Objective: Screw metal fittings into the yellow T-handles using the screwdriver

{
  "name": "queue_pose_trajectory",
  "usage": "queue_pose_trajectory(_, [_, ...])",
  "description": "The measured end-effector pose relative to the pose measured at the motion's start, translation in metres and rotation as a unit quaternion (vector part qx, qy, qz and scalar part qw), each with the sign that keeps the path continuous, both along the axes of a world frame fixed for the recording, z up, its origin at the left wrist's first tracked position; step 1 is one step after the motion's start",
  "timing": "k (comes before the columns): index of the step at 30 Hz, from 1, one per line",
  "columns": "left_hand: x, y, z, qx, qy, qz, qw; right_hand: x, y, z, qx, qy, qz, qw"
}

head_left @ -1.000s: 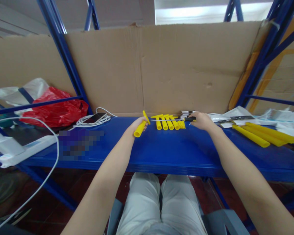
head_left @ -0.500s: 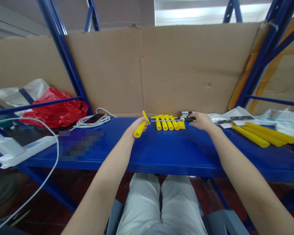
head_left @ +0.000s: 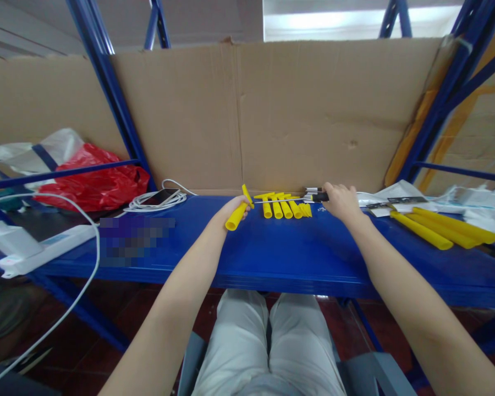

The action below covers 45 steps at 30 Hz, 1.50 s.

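1. Yellow T-piece (head_left: 236,218), one, is held above the blue table (head_left: 272,253) in the left hand (head_left: 230,208); its open tube end is turned toward the person and its crossbar is pointed away.
2. By the left hand's fingers, the tube is closed around; how each finger is placed cannot be told.
3. One screwdriver (head_left: 320,197) is gripped by its black handle in the right hand (head_left: 341,201), with the fingers curled closed around it.
4. The one thin metal shaft is pointed left, its tip brought up to the crossbar; whether contact is made cannot be told.
5. Four more T-pieces (head_left: 278,210) are lined up behind the shaft, near the back of the table.
6. Small yellow pieces (head_left: 306,210) are bunched just beside the row's right end; their number cannot be made out.
7. Three long yellow tubes (head_left: 423,231) are laid side by side at the right.
8. At the left, one power strip (head_left: 68,241), one red bag (head_left: 103,179) and one phone (head_left: 161,196) are seen.
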<state>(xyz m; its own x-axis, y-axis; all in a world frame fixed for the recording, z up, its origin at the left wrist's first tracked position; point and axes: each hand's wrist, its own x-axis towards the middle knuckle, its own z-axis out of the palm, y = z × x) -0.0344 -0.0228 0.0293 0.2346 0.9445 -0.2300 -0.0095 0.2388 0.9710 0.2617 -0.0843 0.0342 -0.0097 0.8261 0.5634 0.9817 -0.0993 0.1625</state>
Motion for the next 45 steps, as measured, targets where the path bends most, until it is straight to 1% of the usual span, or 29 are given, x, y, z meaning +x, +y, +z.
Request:
queue_pose_trajectory(2, [-0.001, 0.001, 0.000, 0.003, -0.007, 0.001, 1.000, 0.003, 0.002, -0.001, -0.023, 0.000, 0.000, 1.000])
queue_pose_trajectory(4, [-0.001, 0.003, 0.000, 0.008, -0.014, 0.000, 1.000, 0.007, 0.005, -0.002, -0.028, -0.005, 0.013, 1.000])
queue_pose_trajectory(8, [0.000, 0.005, -0.002, 0.021, -0.023, -0.001, 1.000, 0.016, 0.008, -0.005, -0.014, -0.002, 0.047, 0.999])
queue_pose_trajectory(13, [0.001, 0.004, -0.003, 0.029, -0.020, 0.007, 0.999, 0.023, 0.012, -0.007, 0.003, -0.009, 0.055, 0.998])
queue_pose_trajectory(16, [0.002, 0.003, -0.002, 0.034, -0.020, 0.015, 0.999, 0.023, 0.012, -0.008, 0.012, -0.022, 0.052, 0.998])
queue_pose_trajectory(20, [0.003, 0.000, -0.001, 0.032, -0.007, 0.021, 0.999, 0.017, 0.010, -0.008, 0.019, -0.007, 0.017, 1.000])
queue_pose_trajectory(22, [0.003, 0.000, 0.000, 0.030, 0.001, 0.028, 0.999, 0.016, 0.009, -0.007, 0.004, 0.006, -0.007, 1.000])
queue_pose_trajectory(24, [0.004, 0.001, -0.001, 0.030, 0.011, 0.036, 0.999, 0.017, 0.009, -0.006, -0.026, 0.013, -0.016, 0.999])
queue_pose_trajectory(27, [0.004, 0.004, -0.002, 0.032, 0.024, 0.047, 0.998, 0.021, 0.009, -0.004, -0.059, 0.009, 0.014, 0.998])
queue_pose_trajectory(29, [0.004, 0.005, -0.004, 0.033, 0.027, 0.054, 0.998, 0.022, 0.009, -0.004, -0.062, 0.005, 0.040, 0.997])
queue_pose_trajectory(31, [0.004, 0.006, -0.004, 0.036, 0.028, 0.059, 0.997, 0.023, 0.009, -0.003, -0.065, 0.006, 0.047, 0.997])
queue_pose_trajectory(34, [0.004, 0.006, -0.004, 0.041, 0.033, 0.067, 0.996, 0.021, 0.007, -0.003, -0.070, 0.020, 0.037, 0.997])
queue_pose_trajectory(38, [0.006, 0.003, -0.003, 0.046, 0.038, 0.075, 0.995, 0.019, 0.005, -0.002, -0.056, 0.021, 0.035, 0.998])
queue_pose_trajectory(41, [0.007, 0.001, -0.003, 0.055, 0.034, 0.080, 0.995, 0.019, 0.005, -0.001, -0.065, 0.027, 0.025, 0.997])
queue_pose_trajectory(45, [0.007, 0.001, -0.004, 0.067, 0.036, 0.085, 0.994, 0.019, 0.008, -0.002, -0.079, 0.061, 0.001, 0.995])
